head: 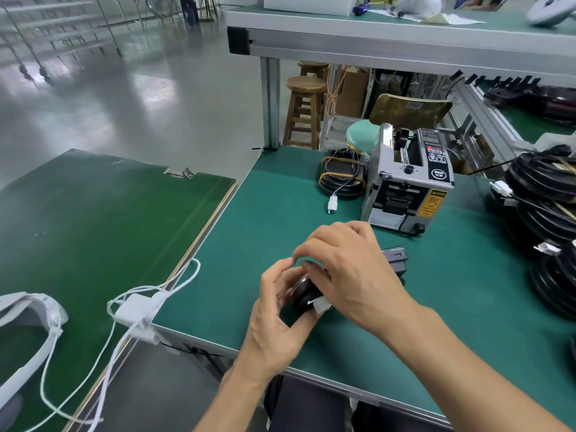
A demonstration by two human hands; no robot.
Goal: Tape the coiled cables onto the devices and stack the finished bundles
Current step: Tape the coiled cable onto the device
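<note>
A black device with a coiled cable [304, 296] lies on the green mat near the table's front edge, and both my hands are on it. My left hand [280, 310] curls round its left side from below. My right hand [349, 266] covers its top, fingers bent over the coil, hiding most of it. A white connector [321, 305] sticks out at the front. A dark rectangular part [396, 260] shows beyond my right hand. One taped bundle [343, 176] sits at the back, left of the tape dispenser [408, 185].
Several black coiled devices [548, 219] are piled at the right edge. A second green table [93, 232] stands to the left, carrying a white headset [28, 319] and white cables [140, 307]. Wooden stools [304, 110] and a raised shelf [405, 39] stand behind.
</note>
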